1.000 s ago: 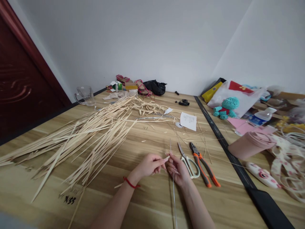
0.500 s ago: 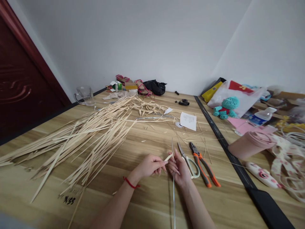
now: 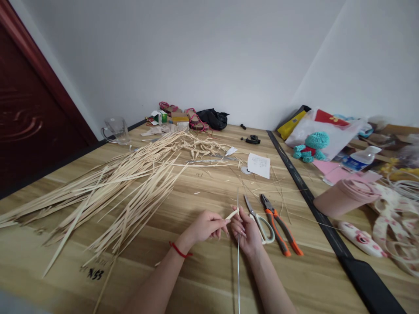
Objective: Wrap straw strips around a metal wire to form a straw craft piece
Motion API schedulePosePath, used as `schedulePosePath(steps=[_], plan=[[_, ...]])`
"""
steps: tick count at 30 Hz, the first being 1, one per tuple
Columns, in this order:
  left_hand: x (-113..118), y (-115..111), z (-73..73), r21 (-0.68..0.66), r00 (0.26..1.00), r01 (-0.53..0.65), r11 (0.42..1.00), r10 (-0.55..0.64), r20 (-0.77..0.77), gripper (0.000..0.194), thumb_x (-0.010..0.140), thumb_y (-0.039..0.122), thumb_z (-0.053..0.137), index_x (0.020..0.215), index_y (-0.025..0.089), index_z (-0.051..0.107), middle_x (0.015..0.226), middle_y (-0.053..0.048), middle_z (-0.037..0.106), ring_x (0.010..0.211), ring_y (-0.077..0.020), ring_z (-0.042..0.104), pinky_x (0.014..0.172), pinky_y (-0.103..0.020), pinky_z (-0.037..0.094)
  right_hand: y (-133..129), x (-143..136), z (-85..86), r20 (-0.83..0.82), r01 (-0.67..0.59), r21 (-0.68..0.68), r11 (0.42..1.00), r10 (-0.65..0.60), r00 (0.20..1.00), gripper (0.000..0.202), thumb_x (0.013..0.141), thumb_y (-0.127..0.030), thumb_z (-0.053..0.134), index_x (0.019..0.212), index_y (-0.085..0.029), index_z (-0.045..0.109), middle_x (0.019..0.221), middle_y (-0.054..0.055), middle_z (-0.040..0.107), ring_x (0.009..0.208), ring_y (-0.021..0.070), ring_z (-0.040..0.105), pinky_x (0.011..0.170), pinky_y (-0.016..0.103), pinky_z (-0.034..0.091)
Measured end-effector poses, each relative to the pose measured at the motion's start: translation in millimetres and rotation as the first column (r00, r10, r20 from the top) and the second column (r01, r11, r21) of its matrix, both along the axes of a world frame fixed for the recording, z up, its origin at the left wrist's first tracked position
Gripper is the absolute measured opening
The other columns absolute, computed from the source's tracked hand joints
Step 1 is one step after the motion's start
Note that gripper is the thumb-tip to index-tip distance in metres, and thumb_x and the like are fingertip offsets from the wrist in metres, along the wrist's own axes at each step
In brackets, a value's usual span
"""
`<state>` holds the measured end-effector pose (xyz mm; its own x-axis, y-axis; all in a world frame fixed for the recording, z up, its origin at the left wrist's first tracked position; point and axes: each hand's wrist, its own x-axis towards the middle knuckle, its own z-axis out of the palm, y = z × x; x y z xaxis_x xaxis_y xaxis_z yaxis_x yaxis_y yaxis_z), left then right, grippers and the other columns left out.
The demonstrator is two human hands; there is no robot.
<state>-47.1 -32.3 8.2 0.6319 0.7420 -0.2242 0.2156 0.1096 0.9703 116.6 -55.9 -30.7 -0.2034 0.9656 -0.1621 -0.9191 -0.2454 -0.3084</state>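
Note:
My left hand (image 3: pixel 207 226), with a red cord at the wrist, pinches a short pale flat strip (image 3: pixel 231 214) that looks like straw or husk. The strip's far end meets a thin metal wire (image 3: pixel 238 274) at the fingertips of my right hand (image 3: pixel 246 229). That hand's fingers are closed around the wire, which stands up past them and runs down to the bottom edge. A fine thread (image 3: pixel 294 215) leads off to the right from where strip and wire meet. Just right of my right hand lie white-handled scissors (image 3: pixel 269 231) and orange-and-grey pliers (image 3: pixel 282 229).
Long pale strips (image 3: pixel 124 187) are heaped across the left of the table. Behind lie a paper note (image 3: pixel 258 165), a glass mug (image 3: pixel 117 131) and a black bag (image 3: pixel 213 119). At right sit a pink roll (image 3: pixel 343 198), a teal crocheted toy (image 3: pixel 317 141) and a bottle (image 3: pixel 362 159).
The strip's end has come up against the wire and now appears bent around it. Both hands stay almost in place, with the right fingers shifted slightly.

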Motion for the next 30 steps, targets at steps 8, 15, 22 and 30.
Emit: schedulePosePath(steps=[8, 15, 22, 30], plan=[[0.6, 0.1, -1.0, 0.011, 1.0, 0.002, 1.0, -0.002, 0.024, 0.041, 0.08, 0.046, 0.049, 0.067, 0.011, 0.064, 0.047, 0.002, 0.05, 0.04, -0.0069, 0.037, 0.04, -0.02, 0.025, -1.8, 1.3, 2.2, -0.092, -0.005, -0.017, 1.0, 0.004, 0.996, 0.008, 0.083, -0.014, 0.059, 0.088, -0.015, 0.053, 0.057, -0.008, 0.04, 0.037, 0.002, 0.033, 0.027, 0.008, 0.027], [1.3, -0.9, 1.2, -0.002, 1.0, -0.008, 1.0, 0.008, 0.029, 0.039, 0.08, 0.045, 0.05, 0.065, 0.011, 0.064, 0.047, 0.003, 0.05, 0.04, -0.007, 0.039, 0.041, -0.02, 0.026, -1.9, 3.7, 0.7, -0.105, -0.036, 0.011, 0.999, 0.037, 0.994, 0.013, 0.079, -0.008, 0.06, 0.086, -0.015, 0.051, 0.054, -0.009, 0.041, 0.037, 0.0012, 0.034, 0.028, 0.007, 0.025], [0.2, -0.4, 3.7, -0.014, 1.0, -0.002, 1.0, 0.003, 0.025, 0.04, 0.078, 0.047, 0.052, 0.064, 0.011, 0.064, 0.046, 0.002, 0.051, 0.041, -0.0071, 0.04, 0.043, -0.02, 0.027, -1.2, 4.8, 2.8, -0.105, -0.053, 0.004, 0.999, 0.054, 0.993, 0.007, 0.082, -0.012, 0.058, 0.084, -0.014, 0.052, 0.054, -0.009, 0.041, 0.036, 0.0003, 0.032, 0.028, 0.007, 0.024], [-0.1, -0.2, 5.8, -0.004, 1.0, -0.01, 1.0, 0.01, 0.016, 0.039, 0.08, 0.046, 0.05, 0.065, 0.012, 0.063, 0.046, 0.003, 0.049, 0.042, -0.0072, 0.039, 0.043, -0.02, 0.027, -0.1, 1.9, 8.3, 0.028, -0.018, -0.012, 1.0, 0.018, 0.999, 0.011, 0.081, -0.017, 0.062, 0.088, -0.011, 0.055, 0.055, -0.009, 0.038, 0.035, 0.0002, 0.026, 0.028, 0.01, 0.023]])
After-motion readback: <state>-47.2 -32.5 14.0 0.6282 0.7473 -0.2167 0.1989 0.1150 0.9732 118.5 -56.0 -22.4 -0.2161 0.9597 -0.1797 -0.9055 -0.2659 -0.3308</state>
